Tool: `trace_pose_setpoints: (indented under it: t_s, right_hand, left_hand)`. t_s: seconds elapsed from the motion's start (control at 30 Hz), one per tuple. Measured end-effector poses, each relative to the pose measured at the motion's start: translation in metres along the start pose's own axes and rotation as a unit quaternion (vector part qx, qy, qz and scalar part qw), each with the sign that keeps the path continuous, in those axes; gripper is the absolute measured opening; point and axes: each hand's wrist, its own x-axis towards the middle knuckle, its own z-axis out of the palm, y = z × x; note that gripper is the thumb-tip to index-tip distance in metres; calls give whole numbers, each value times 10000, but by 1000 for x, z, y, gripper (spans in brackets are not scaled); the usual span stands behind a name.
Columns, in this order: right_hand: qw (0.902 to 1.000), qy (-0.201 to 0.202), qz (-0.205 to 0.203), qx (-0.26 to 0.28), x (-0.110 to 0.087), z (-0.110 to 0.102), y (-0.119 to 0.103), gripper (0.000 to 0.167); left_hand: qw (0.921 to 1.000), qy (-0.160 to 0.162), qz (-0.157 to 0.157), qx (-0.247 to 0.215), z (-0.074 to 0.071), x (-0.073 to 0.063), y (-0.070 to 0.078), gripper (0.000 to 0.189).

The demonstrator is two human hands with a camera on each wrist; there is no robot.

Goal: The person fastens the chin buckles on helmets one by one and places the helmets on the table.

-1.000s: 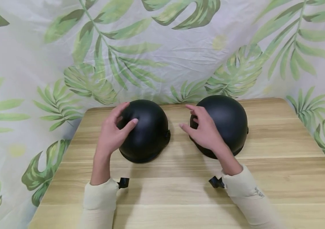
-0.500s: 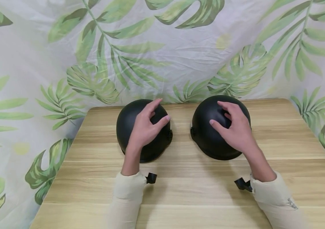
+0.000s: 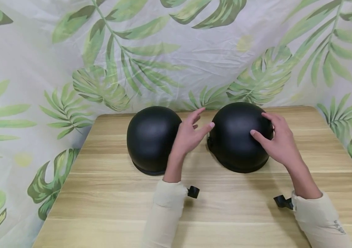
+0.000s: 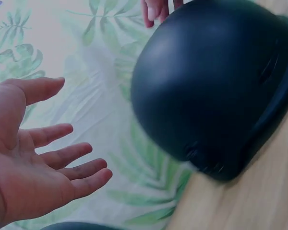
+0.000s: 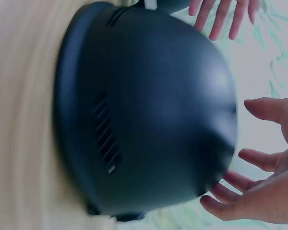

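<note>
Two black helmets stand dome up, side by side on the wooden table. My left hand [image 3: 189,134] hovers between them with fingers spread, overlapping the right edge of the left helmet [image 3: 151,137] in the head view. Nothing is in its grasp; the left wrist view shows its bare palm facing the right helmet [image 4: 206,86]. My right hand [image 3: 278,141] is at the right side of the right helmet [image 3: 237,137], thumb and fingers apart. In the right wrist view its fingertips come right up to the dome, and vent slots show low on the shell.
The wooden table [image 3: 126,203] ends at a back edge just behind the helmets. A leaf-patterned cloth [image 3: 206,62] hangs behind and around it. Small black devices stick out from both sleeve cuffs, such as the left device [image 3: 193,192].
Both hands have swept to the right above the helmets. The left hand has passed from the left helmet to the gap, the right hand across the right helmet to its far side. The helmets stay put.
</note>
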Motion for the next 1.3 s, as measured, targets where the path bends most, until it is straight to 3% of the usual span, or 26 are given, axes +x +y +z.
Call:
trace_pose_setpoints:
  t_s: [0.23,0.47,0.63,0.97,1.3]
  right_hand:
    - [9960,-671,574,154,5,-5,23,94]
    - [9922,-960,710,360,9,-10,31,101]
    - [9885,-1147,894,404,11,-12,34,107]
    - [9851,-1382,940,402,14,-9,41,110]
    - [9859,-1356,846,498,12,-6,36,112]
  left_hand:
    - [9997,-182,-85,156,28,6,-2,71]
    - [9985,-259,-2,489,41,8,-10,78]
    - [9976,-204,-61,664,46,10,-18,82]
    - [9975,-167,-456,523,46,11,-30,95]
    - [9941,-544,-693,631,44,13,-36,100]
